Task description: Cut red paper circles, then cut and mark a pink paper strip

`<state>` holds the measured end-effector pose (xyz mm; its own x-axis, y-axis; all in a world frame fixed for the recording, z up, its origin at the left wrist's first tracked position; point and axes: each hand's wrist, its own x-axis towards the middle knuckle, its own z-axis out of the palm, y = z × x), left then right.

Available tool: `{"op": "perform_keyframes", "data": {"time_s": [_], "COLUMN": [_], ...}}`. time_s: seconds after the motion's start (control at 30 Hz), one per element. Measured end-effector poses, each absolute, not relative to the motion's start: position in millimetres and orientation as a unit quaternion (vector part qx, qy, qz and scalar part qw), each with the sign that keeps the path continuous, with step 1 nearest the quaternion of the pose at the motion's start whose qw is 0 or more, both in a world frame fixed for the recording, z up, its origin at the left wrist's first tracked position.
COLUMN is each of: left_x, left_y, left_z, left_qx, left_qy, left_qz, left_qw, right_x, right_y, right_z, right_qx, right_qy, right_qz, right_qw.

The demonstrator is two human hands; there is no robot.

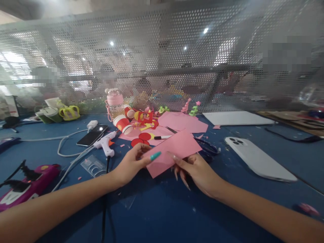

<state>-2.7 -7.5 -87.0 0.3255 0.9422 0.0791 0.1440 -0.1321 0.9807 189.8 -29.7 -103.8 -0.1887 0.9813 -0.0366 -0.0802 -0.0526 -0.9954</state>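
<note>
A rectangular piece of pink paper (177, 148) is held above the blue table, tilted with its right end higher. My left hand (133, 162) pinches its left end, thumb on top. My right hand (197, 170) grips the lower right edge, its thumb on the face and other fingers partly hidden below. Behind the paper lie scissors (209, 146) with dark blue handles, partly covered by it. A black-and-white marker (162, 137) and red paper circles (139, 141) lie just past my left hand.
Left stand a white glue gun (105, 141), a dark phone (92, 135), a clear stencil (93, 165) and a purple power strip (30, 185). Paper cups (123, 124), a pink-lidded bottle (115, 101) and pink sheets (183, 121) sit behind. A white phone (258, 158) lies right, before a perforated metal screen (162, 60).
</note>
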Motion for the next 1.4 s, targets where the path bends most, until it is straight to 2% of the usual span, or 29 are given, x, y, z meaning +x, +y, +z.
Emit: {"op": "perform_keyframes", "data": {"time_s": [0.13, 0.27, 0.33, 0.47, 0.63, 0.93, 1.17, 1.3, 1.4], "left_x": [-4, -8, -9, -9, -9, -11, -10, -8, -13], "left_y": [-6, -7, -9, -16, -19, -18, -15, -19, -23], "left_z": [-91, -91, -89, -86, -83, -84, -89, -80, -53], "left_qx": [0.662, 0.711, 0.737, 0.761, 0.757, 0.77, 0.775, 0.79, 0.846], "left_qy": [0.419, 0.456, 0.459, 0.448, 0.469, 0.452, 0.424, 0.47, 0.486], "left_qz": [0.386, 0.373, 0.37, 0.391, 0.381, 0.362, 0.351, 0.311, 0.162], "left_qw": [0.487, 0.383, 0.331, 0.261, 0.249, 0.269, 0.31, 0.243, 0.144], "right_x": [192, 203, 210, 218, 217, 216, 218, 221, 220], "right_y": [-28, -19, -13, -7, -9, -10, -8, -7, -9], "right_z": [-105, -103, -103, -106, -105, -101, -105, -105, -104], "right_qx": [-0.437, -0.436, -0.455, -0.47, -0.471, -0.478, -0.485, -0.516, -0.558], "right_qy": [-0.538, -0.551, -0.547, -0.607, -0.697, -0.687, -0.658, -0.633, -0.574], "right_qz": [0.516, 0.382, 0.34, 0.304, 0.234, 0.331, 0.322, 0.298, 0.284], "right_qw": [0.503, 0.6, 0.615, 0.565, 0.488, 0.436, 0.477, 0.494, 0.528]}}
